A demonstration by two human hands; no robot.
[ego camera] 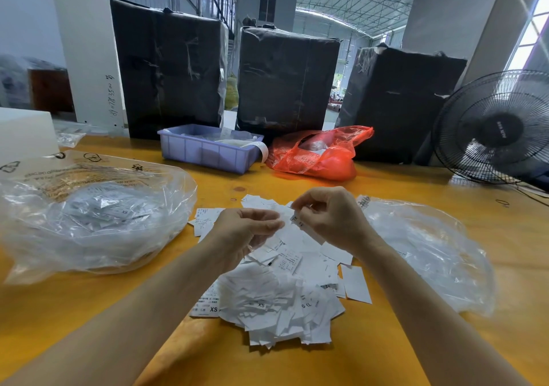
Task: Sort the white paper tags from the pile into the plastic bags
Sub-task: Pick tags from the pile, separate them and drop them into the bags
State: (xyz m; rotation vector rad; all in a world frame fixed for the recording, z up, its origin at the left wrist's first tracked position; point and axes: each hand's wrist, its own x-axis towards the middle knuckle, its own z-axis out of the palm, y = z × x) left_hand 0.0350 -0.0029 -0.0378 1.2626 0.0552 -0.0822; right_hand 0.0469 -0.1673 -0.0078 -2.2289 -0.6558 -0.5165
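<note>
A loose pile of white paper tags [276, 302] lies on the yellow table [416, 341] in front of me, some printed XS or XL. Above the pile's far part my right hand [329, 216] pinches a white tag [300, 222] between thumb and fingers. My left hand [243, 234] is just to its left, fingers curled, with its fingertips on the same tag's left end. A large clear plastic bag [89, 213] holding tags sits to the left. A second clear plastic bag [427, 249] lies flat on the right.
At the back of the table stand a lilac plastic bin [208, 150] and a red plastic bag [320, 156]. Three black wrapped bales [285, 79] rise behind them. A black fan [499, 127] stands at the far right, and a white box [23, 130] at the far left.
</note>
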